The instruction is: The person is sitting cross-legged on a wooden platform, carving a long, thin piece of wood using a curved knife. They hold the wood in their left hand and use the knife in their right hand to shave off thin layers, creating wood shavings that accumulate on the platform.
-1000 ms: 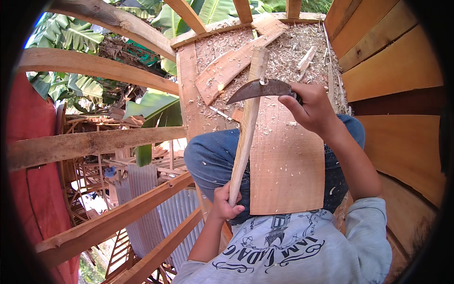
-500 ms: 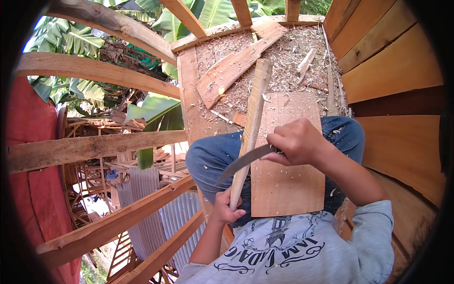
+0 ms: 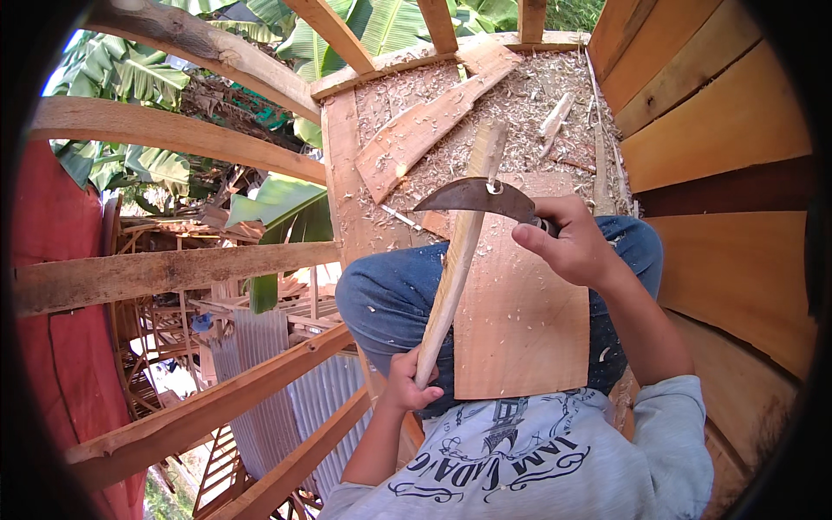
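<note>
My left hand [image 3: 411, 381] is closed around the near end of a pale wooden stick [image 3: 451, 286], which slants up and away from me. A dark curved knife [image 3: 477, 198] lies across the upper part of the stick, and my right hand [image 3: 568, 238] grips its handle. The blade's tip points left, and a small pale shaving clings near its edge. Between my legs a flat rectangular board [image 3: 524, 329] rests under the stick, reaching from my shirt to past my knees.
Wood shavings [image 3: 520, 95] cover the floor ahead, with a loose plank [image 3: 433, 121] and a split wood piece [image 3: 556, 117] among them. Wooden rails [image 3: 182, 264] stand along the left, with corrugated sheets [image 3: 269, 373] beyond. A plank wall [image 3: 724, 277] rises on the right.
The knife has moved from low on the stick up toward its far end, its blade now nearly level. My right hand went up with it; my left hand stays around the stick's near end.
</note>
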Available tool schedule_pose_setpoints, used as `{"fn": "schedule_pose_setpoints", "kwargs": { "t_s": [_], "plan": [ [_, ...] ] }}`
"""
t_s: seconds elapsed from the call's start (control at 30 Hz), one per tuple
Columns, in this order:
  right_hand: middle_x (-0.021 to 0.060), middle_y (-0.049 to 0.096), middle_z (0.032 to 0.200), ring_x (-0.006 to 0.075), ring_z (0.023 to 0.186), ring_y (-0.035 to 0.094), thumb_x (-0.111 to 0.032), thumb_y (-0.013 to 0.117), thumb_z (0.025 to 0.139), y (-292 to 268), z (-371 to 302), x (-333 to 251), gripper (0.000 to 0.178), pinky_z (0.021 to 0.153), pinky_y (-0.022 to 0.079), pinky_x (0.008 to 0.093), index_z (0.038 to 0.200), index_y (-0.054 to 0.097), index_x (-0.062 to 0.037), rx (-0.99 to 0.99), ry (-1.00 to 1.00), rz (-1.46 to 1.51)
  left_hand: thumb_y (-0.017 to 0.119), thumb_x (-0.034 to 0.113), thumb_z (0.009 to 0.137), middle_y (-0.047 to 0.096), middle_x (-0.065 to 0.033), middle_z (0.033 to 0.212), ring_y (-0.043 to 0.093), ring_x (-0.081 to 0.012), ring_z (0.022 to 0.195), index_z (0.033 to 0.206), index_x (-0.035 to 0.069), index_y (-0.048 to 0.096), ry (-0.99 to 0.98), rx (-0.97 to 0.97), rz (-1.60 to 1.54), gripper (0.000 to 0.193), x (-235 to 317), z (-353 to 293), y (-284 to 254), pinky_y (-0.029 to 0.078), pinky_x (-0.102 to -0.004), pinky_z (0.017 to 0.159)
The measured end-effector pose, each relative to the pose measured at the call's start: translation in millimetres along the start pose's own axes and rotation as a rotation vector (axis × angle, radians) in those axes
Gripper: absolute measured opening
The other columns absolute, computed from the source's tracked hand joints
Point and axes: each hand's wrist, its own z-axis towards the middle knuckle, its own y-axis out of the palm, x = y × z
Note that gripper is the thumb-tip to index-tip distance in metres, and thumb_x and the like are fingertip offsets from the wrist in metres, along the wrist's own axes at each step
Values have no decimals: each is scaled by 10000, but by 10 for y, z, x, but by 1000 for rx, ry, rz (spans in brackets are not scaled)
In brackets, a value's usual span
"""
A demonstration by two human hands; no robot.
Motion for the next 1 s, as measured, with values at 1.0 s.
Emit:
{"fn": "schedule_pose_setpoints", "kwargs": {
  "t_s": [1.0],
  "plan": [
    [-36,479,530,23,463,425,-137,635,864,-160,-295,-131,178,416,314,206,976,615,0,114,264,305,750,228,707,477,-4,559,426,-86,495,680,58,459,-133,-117,-161,338,82,19,-151,342,-243,459]
  ]
}}
